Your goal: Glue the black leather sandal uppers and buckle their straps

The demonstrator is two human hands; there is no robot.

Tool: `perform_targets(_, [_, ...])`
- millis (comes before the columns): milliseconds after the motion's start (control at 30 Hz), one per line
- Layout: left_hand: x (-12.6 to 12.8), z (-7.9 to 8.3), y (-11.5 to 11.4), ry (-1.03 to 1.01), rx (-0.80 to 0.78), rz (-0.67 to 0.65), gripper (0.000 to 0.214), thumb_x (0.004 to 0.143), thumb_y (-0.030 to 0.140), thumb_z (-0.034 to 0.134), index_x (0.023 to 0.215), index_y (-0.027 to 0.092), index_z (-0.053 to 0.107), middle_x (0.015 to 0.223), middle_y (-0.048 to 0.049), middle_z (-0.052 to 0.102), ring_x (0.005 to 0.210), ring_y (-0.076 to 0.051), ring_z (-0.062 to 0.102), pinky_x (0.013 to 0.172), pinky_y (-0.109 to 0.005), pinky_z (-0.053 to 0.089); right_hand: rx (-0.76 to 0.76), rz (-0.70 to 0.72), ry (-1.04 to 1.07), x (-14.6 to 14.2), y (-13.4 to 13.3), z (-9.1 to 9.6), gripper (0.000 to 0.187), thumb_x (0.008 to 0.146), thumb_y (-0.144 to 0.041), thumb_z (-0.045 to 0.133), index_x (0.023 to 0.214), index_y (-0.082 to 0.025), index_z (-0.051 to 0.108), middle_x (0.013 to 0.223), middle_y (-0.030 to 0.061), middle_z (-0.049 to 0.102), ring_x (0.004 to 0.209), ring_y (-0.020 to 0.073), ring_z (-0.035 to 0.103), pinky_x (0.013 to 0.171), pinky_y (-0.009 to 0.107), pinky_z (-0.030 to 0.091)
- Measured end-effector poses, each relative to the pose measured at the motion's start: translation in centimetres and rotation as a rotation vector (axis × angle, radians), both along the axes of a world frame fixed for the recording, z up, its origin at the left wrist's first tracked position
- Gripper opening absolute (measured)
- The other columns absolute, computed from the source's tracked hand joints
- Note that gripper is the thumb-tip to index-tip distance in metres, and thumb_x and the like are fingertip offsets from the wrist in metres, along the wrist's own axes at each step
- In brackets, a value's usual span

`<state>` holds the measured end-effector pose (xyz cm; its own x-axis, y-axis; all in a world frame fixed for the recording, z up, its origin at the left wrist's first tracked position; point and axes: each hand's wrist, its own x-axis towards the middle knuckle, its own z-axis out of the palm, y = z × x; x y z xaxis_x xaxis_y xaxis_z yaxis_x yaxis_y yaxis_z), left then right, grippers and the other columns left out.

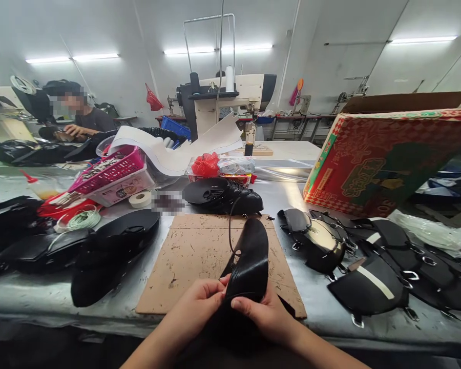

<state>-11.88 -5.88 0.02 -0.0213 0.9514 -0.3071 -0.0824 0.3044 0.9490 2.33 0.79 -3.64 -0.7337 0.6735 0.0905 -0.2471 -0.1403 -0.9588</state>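
Observation:
Both hands hold a black leather shoe upper (249, 261) above the near part of a brown cardboard sheet (192, 256). My left hand (200, 305) is closed on its left edge, thumb and fingers pinched together. On the right side, my right hand (267, 312) grips it with the thumb across the front; its other fingers are mostly hidden behind the leather. A thin black strap curves up from the upper. Just beyond the sheet lies a stack of black leather pieces (203, 193).
Black uppers (115, 251) lie left; buckled black pieces (384, 287) spread right, before a tilted red carton (384, 164). A pink basket (111, 171), a tape roll (140, 199) and a sewing machine (230, 92) stand farther back. Another person (88, 118) works at far left.

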Motion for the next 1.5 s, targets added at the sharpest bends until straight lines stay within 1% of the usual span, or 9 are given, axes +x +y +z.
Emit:
perform_targets(133, [-0.7, 0.1, -0.3, 0.415, 0.156, 0.191, 0.020, 0.068, 0.037, 0.059, 0.070, 0.018, 0.054, 0.065, 0.0016, 0.053, 0.063, -0.014, 0.048, 0.059, -0.025, 0.037, -0.097, -0.075, -0.021, -0.4, 0.2, 0.0, 0.044, 0.063, -0.046, 0.074, 0.095, -0.019, 0.058, 0.087, 0.0055, 0.065, 0.085, 0.0247, 0.060, 0.080, 0.039, 0.047])
perform_targets(267, [0.0, 0.4, -0.7, 0.599, 0.218, 0.108, 0.009, 0.070, 0.027, 0.056, 0.069, 0.020, 0.051, 0.065, 0.0018, 0.054, 0.064, -0.015, 0.051, 0.057, -0.025, 0.038, -0.189, -0.040, 0.008, -0.6, 0.5, -0.1, 0.045, 0.061, -0.048, 0.074, 0.090, -0.018, 0.057, 0.084, 0.0046, 0.064, 0.081, 0.0238, 0.059, 0.078, 0.039, 0.046])
perform_targets(433, [0.7, 0.5, -0.7, 0.840, 0.257, 0.083, 0.012, 0.076, 0.022, 0.052, 0.065, 0.020, 0.050, 0.064, 0.0014, 0.056, 0.063, -0.015, 0.052, 0.059, -0.026, 0.038, -0.223, -0.117, 0.009, -1.0, 0.7, -0.8, 0.047, 0.065, -0.048, 0.071, 0.096, -0.017, 0.055, 0.090, 0.0054, 0.063, 0.089, 0.0242, 0.057, 0.084, 0.039, 0.043])
perform_targets(667, [0.8, -0.2, -0.7, 0.849, 0.248, 0.050, 0.010, 0.077, 0.016, 0.046, 0.068, 0.020, 0.048, 0.067, 0.0003, 0.055, 0.064, -0.015, 0.051, 0.059, -0.027, 0.040, -0.119, -0.240, -0.049, -1.4, 0.0, -1.0, 0.039, 0.069, -0.049, 0.066, 0.091, -0.018, 0.058, 0.086, 0.0067, 0.065, 0.085, 0.0241, 0.059, 0.084, 0.039, 0.044])
perform_targets(933, [1.3, -2.2, -0.4, 1.171, 0.636, -0.055, 0.022, 0.071, 0.001, 0.039, 0.072, 0.020, 0.049, 0.076, -0.0032, 0.055, 0.071, -0.018, 0.051, 0.063, -0.029, 0.045, -0.159, -0.369, -0.064, -2.1, -0.1, -1.4, 0.035, 0.067, -0.051, 0.063, 0.083, -0.020, 0.059, 0.081, 0.0051, 0.063, 0.077, 0.0229, 0.057, 0.078, 0.036, 0.047])
perform_targets(1100, [0.8, -2.3, -0.5, 1.094, 0.759, 0.065, 0.015, 0.078, 0.006, 0.045, 0.078, 0.021, 0.049, 0.080, -0.0024, 0.058, 0.075, -0.016, 0.056, 0.067, -0.026, 0.047, -0.213, -0.386, -0.029, -2.3, 0.3, -1.0, 0.033, 0.066, -0.050, 0.066, 0.074, -0.020, 0.055, 0.069, 0.0025, 0.057, 0.075, 0.0222, 0.056, 0.081, 0.037, 0.046])
perform_targets(1200, [0.4, -2.4, -0.7, 1.014, 0.763, 0.174, 0.013, 0.078, 0.010, 0.050, 0.084, 0.022, 0.049, 0.079, -0.0012, 0.061, 0.073, -0.015, 0.059, 0.067, -0.025, 0.049, -0.227, -0.361, -0.006, -2.0, 0.4, -0.4, 0.036, 0.067, -0.052, 0.066, 0.081, -0.020, 0.057, 0.076, 0.0040, 0.061, 0.082, 0.0230, 0.057, 0.088, 0.039, 0.042])
perform_targets(1400, [0.1, -1.8, -0.7, 0.804, 0.512, 0.214, 0.005, 0.075, 0.018, 0.053, 0.078, 0.021, 0.056, 0.073, -0.0004, 0.063, 0.061, -0.014, 0.057, 0.059, -0.026, 0.048, -0.252, -0.045, 0.098, -1.2, 0.4, -0.5, 0.051, 0.057, -0.042, 0.075, 0.098, -0.018, 0.058, 0.089, 0.0071, 0.064, 0.090, 0.0266, 0.058, 0.087, 0.042, 0.042])
perform_targets(1500, [0.2, -1.5, -0.5, 0.658, 0.431, 0.179, 0.007, 0.076, 0.019, 0.051, 0.072, 0.021, 0.057, 0.080, -0.0027, 0.065, 0.071, -0.016, 0.061, 0.063, -0.026, 0.048, -0.256, 0.015, 0.087, -1.1, 0.4, -0.9, 0.044, 0.061, -0.037, 0.072, 0.099, -0.017, 0.061, 0.087, 0.0057, 0.064, 0.087, 0.0246, 0.058, 0.086, 0.040, 0.041])
